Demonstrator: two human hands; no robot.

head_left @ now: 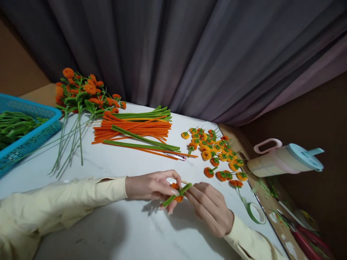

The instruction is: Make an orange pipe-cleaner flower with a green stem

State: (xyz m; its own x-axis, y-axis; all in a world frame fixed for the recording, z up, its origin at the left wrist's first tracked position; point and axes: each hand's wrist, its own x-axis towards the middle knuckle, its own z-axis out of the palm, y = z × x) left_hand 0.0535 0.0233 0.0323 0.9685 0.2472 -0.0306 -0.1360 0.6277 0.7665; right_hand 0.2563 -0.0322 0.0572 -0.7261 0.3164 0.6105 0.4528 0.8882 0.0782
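Observation:
My left hand pinches a small orange pipe-cleaner flower between thumb and fingers, above the white tabletop. Across the flower lies a green pipe cleaner, its two ends sticking out to either side. My right hand is closed at the upper right end of this green piece, fingertips pinched on it. A thin pale tip shows between the two hands; I cannot make out what it is. Just beyond the hands lie bundled orange pipe cleaners and green pipe cleaners.
Several small orange and yellow flower heads are spread at the right. Stemmed orange flowers lie back left, near a blue basket of green pieces. Green tape, a tumbler and red-handled scissors are at the right.

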